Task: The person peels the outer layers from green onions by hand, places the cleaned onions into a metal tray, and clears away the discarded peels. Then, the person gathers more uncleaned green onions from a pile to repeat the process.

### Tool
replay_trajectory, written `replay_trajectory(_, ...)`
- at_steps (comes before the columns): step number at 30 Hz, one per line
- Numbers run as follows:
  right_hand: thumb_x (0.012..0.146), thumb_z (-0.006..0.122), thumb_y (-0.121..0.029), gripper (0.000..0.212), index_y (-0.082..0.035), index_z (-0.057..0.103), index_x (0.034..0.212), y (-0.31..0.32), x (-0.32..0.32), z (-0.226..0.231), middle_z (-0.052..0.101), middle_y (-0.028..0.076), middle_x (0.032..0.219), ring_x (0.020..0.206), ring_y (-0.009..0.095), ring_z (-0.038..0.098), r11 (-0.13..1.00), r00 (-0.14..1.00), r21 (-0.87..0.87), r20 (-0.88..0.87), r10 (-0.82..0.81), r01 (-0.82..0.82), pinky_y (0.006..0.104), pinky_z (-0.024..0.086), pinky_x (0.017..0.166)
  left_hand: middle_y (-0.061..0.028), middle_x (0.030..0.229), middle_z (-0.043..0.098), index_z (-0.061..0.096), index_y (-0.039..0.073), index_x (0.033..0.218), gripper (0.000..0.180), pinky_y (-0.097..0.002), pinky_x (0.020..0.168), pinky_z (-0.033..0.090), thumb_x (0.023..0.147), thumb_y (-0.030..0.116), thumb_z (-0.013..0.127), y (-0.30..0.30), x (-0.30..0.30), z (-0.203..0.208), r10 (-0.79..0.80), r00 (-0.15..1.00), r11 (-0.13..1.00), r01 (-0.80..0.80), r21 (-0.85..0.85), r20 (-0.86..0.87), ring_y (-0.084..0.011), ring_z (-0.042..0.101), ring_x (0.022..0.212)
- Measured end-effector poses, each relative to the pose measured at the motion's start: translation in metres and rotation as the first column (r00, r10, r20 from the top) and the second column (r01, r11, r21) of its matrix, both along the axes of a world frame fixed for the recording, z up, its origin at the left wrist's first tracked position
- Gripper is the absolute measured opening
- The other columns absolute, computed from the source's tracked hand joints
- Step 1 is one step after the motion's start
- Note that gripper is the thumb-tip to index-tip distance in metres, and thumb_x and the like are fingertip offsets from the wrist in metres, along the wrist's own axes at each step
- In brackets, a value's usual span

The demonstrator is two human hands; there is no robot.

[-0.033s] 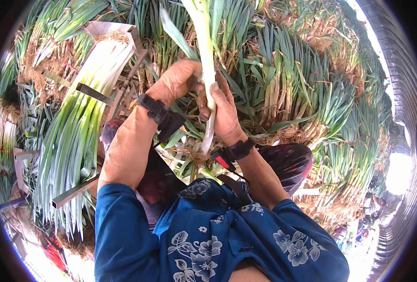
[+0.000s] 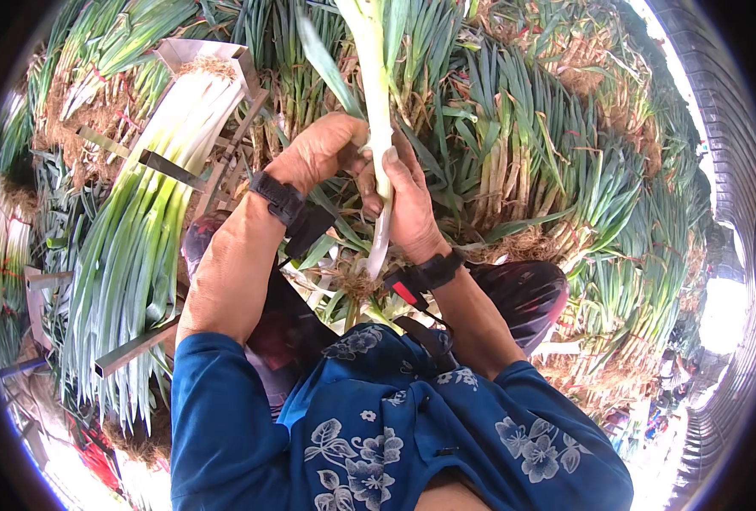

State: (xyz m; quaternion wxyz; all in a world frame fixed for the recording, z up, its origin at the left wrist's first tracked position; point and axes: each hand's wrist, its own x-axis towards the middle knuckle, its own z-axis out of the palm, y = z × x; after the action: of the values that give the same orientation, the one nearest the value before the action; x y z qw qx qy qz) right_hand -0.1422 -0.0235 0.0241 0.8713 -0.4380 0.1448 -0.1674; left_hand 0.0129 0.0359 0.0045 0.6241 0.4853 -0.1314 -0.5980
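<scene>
Both my hands hold one long green onion (image 2: 376, 94) upright in front of me. Its white stem runs down between my palms, and its rooty end (image 2: 359, 281) hangs below them. My left hand (image 2: 323, 153) wraps the stem from the left with the fingers curled round it. My right hand (image 2: 408, 200) grips it from the right, thumb against the white part. Each wrist carries a black strap (image 2: 277, 198). My sleeves are blue with a pale flower print.
At my left a metal frame (image 2: 169, 169) holds a tidy bundle of trimmed green onions (image 2: 131, 264). Heaps of untrimmed green onions with brown roots (image 2: 565, 170) fill the ground ahead and to the right. My dark-trousered knee (image 2: 527, 294) sits under my right forearm.
</scene>
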Motion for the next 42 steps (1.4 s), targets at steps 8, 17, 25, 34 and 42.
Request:
replay_trajectory(8, 0.094, 0.054, -0.029, 0.038, -0.004, 0.052, 0.122, -0.01, -0.003, 0.001, 0.051, 0.003, 0.062, 0.046, 0.008, 0.044, 0.989, 0.984, -0.035, -0.108, 0.139, -0.144, 0.0217, 0.035, 0.041, -0.0107, 0.089, 0.064, 0.058, 0.001, 0.106, 0.052, -0.0309, 0.072, 0.052, 0.093, 0.049, 0.042, 0.025, 0.02, 0.032, 0.256, 0.859, 0.957, -0.288, 0.007, 0.443, -0.0189, 0.064, 0.084)
replay_trajectory(17, 0.096, 0.044, -0.032, 0.035, -0.001, 0.055, 0.108, -0.009, 0.0, -0.033, 0.065, 0.008, 0.088, 0.086, 0.012, 0.061, 0.913, 0.939, -0.291, -0.273, 0.207, -0.286, 0.0268, 0.047, 0.073, -0.0166, 0.103, 0.058, 0.045, -0.002, 0.121, 0.038, -0.0405, 0.072, 0.055, 0.094, 0.024, 0.052, 0.025, 0.045, 0.021, 0.638, 0.766, 0.706, -0.624, -0.334, -0.081, -0.0255, 0.061, 0.09)
replay_trajectory(25, 0.085, 0.049, -0.027, 0.033, 0.001, 0.063, 0.095, -0.106, -0.16, -0.15, 0.064, 0.023, 0.091, 0.088, 0.039, 0.061, -0.081, 0.316, -0.306, -0.931, -0.184, -0.949, 0.0437, 0.048, 0.076, -0.0121, 0.099, 0.058, 0.049, 0.001, 0.12, 0.037, -0.0407, 0.08, 0.055, 0.09, 0.02, 0.058, 0.087, 0.105, 0.025, 0.871, 0.487, 0.465, -0.769, -0.44, 0.069, -0.0239, 0.059, 0.092)
replay_trajectory(34, 0.086, 0.06, -0.029, 0.038, -0.002, 0.059, 0.112, -0.067, 0.019, -0.034, 0.062, 0.005, 0.086, 0.077, 0.013, 0.057, 0.633, 0.854, -0.634, -0.512, 0.087, -0.444, 0.029, 0.045, 0.067, -0.0044, 0.082, 0.066, 0.063, 0.004, 0.096, 0.019, -0.0233, 0.064, 0.048, 0.09, 0.022, 0.06, 0.046, 0.036, 0.027, 0.644, 0.749, 0.755, -0.592, -0.281, 0.154, -0.0104, 0.059, 0.069)
replay_trajectory(42, 0.08, 0.067, -0.016, 0.037, -0.005, 0.058, 0.114, -0.022, 0.071, 0.008, 0.06, 0.002, 0.095, 0.088, 0.012, 0.054, 0.953, 0.969, -0.276, -0.241, 0.06, -0.128, 0.0261, 0.041, 0.078, -0.0049, 0.093, 0.064, 0.061, 0.003, 0.11, 0.031, -0.0296, 0.083, 0.043, 0.089, 0.026, 0.061, 0.024, 0.011, 0.026, 0.514, 0.849, 0.839, -0.468, -0.279, 0.121, -0.0153, 0.057, 0.09)
